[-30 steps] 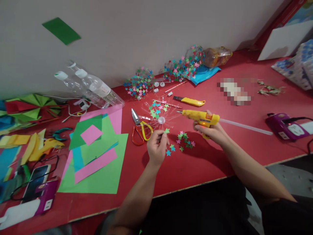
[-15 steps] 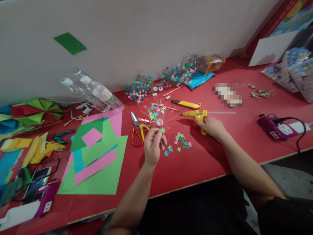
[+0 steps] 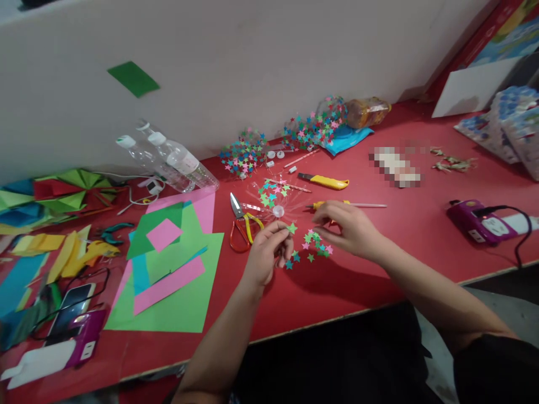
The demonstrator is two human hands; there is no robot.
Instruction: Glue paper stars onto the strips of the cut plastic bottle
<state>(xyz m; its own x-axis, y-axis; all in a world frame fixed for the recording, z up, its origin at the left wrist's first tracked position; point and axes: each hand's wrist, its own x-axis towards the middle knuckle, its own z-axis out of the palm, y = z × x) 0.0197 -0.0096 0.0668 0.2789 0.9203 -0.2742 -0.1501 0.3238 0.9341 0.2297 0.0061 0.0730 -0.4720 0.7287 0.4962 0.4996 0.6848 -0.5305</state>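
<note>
Between the thumb and finger of my left hand is a light green paper star. My right hand is raised just right of it, thumb and fingers apart, with nothing seen in them. Behind that hand lies a yellow glue gun with a clear glue stick poking from its back, partly hidden. Several loose paper stars lie on the red table below the hands. Just beyond my left hand sits a clear plastic piece cut into strips, with stars on it.
Red-and-yellow-handled scissors lie left of my left hand. A yellow utility knife lies farther back. Coloured paper sheets and plastic bottles are at the left. Star-covered clear pieces stand by the wall. A purple power adapter sits right.
My right hand has let go of the glue gun, which now lies on the table, and has moved left toward the star. My left hand still pinches the star, slightly farther right.
</note>
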